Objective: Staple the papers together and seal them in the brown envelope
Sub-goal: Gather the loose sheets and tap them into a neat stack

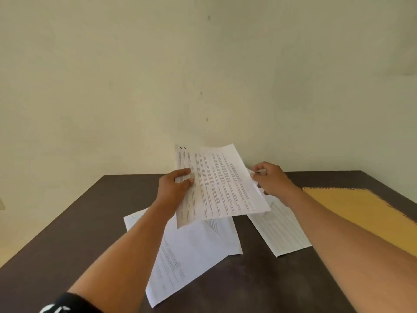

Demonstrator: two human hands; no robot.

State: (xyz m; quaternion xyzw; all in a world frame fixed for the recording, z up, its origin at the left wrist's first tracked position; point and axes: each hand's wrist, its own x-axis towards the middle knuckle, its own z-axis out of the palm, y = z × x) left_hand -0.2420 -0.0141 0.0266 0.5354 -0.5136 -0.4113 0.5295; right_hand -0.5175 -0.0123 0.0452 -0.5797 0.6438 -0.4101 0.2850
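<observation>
The left hand (174, 186) is gripping a small sheaf of printed sheets (221, 184) by its left edge, thumb lying on top. It is holding the sheaf lifted above the table (67, 233) in the middle of the frame. The right hand (269, 179) is pinching the sheaf's right edge, fingers curled in toward the thumb; whether it is holding one sheet or several I cannot tell. The top sheet is slanting across the one behind it, so the corners are not lining up, and a small circled mark is showing at the rear sheet's upper left corner. Below the sheaf, loose white pages (191, 251) are lying overlapped on the dark brown table, fanning toward the lower centre of the frame. A lined page (284, 231) is lying just right of them, partly under the right forearm. The brown envelope (361, 211) is lying flat on the table at the right of the frame, beyond the lined page, with the right forearm crossing in front of its near side. A pale wall (203, 64) is filling the upper half, and a black band (67, 303) with white marks is showing on the left arm at the lower left.
</observation>
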